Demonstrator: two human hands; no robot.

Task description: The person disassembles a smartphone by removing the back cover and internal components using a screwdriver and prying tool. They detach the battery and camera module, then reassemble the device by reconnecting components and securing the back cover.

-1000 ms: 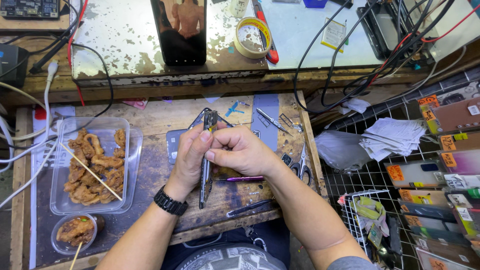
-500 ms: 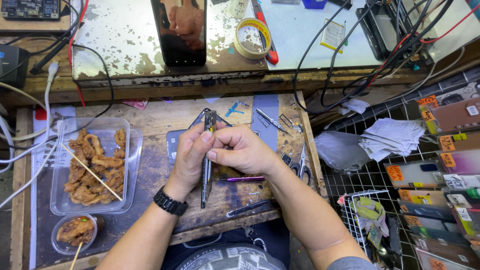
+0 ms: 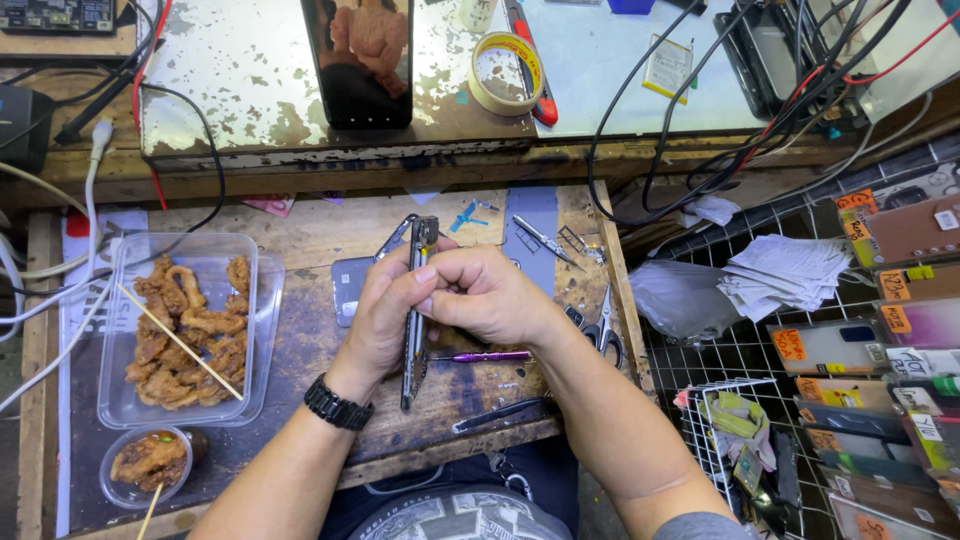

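Observation:
Over a worn wooden bench, both hands hold a dark phone turned on edge, so only its thin side shows. My left hand, with a black watch at the wrist, clasps the phone from the left. My right hand grips it from the right, thumb pressed on the upper edge. Just below my right hand lies a purple-handled tool. A dark tool rests near the bench's front edge.
A clear tray of fried food with a wooden skewer sits at left, a small sauce cup below it. Tweezers and scissors lie to the right. Tape roll, another phone and cables occupy the rear shelf. Phone cases fill a wire rack.

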